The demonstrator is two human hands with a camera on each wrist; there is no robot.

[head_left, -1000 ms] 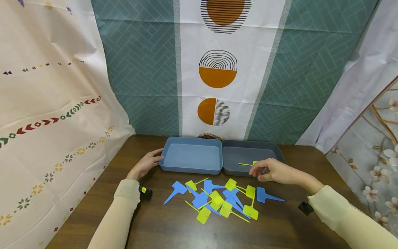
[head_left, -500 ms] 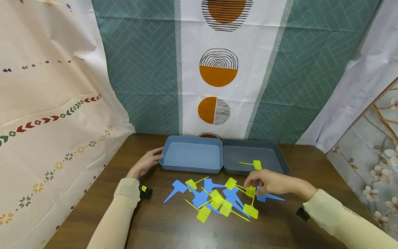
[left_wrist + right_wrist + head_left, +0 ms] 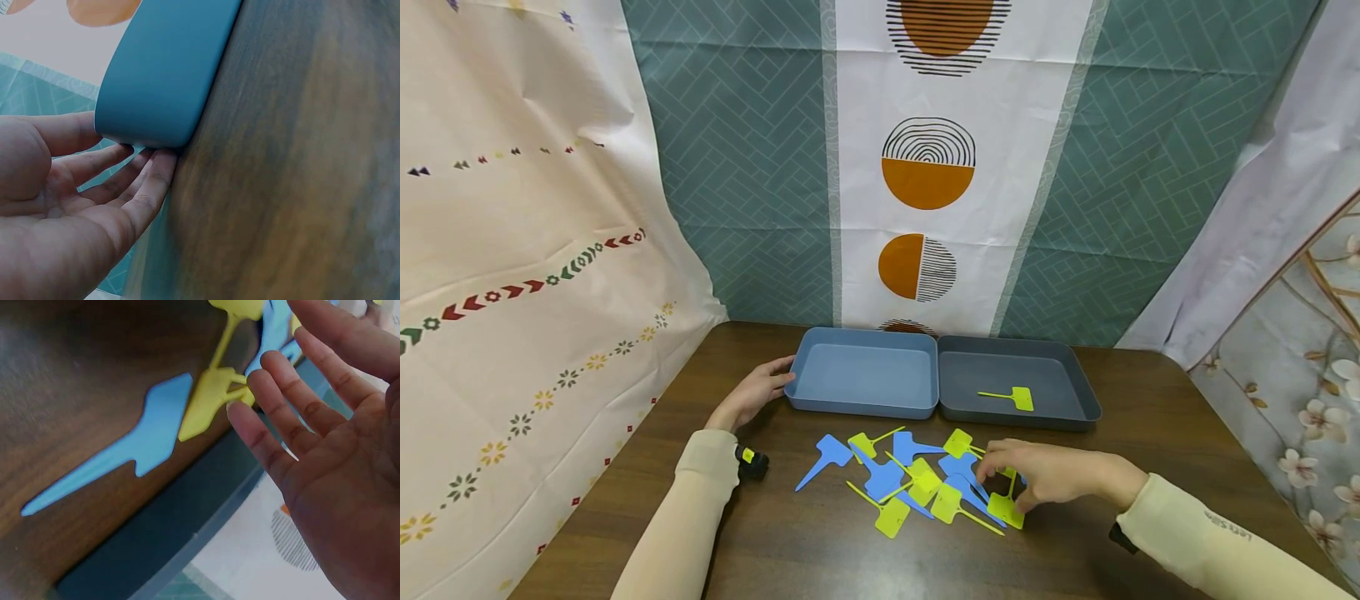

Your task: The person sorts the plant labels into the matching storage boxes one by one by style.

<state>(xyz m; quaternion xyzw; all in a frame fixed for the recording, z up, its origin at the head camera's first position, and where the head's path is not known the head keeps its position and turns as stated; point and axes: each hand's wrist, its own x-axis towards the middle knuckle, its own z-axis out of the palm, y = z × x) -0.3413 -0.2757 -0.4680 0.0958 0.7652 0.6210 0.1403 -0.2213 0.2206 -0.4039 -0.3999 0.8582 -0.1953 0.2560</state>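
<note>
My left hand (image 3: pixel 752 396) touches the left end of a blue-grey tray (image 3: pixel 862 410), its extended fingers (image 3: pixel 150 194) against the tray's end wall in the left wrist view. My right hand (image 3: pixel 1060 475) is over the right side of a loose pile of T-shaped plant labels, yellow and blue. Its thumb is right at a yellow label (image 3: pixel 1002 510). Seen in the right wrist view, the fingers (image 3: pixel 281 422) are spread and hold nothing; a blue label (image 3: pixel 159 425) and another yellow label (image 3: pixel 206 406) lie beside them. Parts of these labels are hidden under the hand in the head view.
A dark grey tray (image 3: pixel 1022 422) adjoins the blue-grey one on its right, with one yellow label (image 3: pixel 1022 398) inside. Several more labels, such as a blue one (image 3: pixel 831 450), lie on the brown table (image 3: pixel 820 558). Patterned cloth hangs behind and at both sides.
My right hand has moved from the dark grey tray toward me, down to the right side of the pile, uncovering the yellow label in that tray. The left hand has stayed at its tray.
</note>
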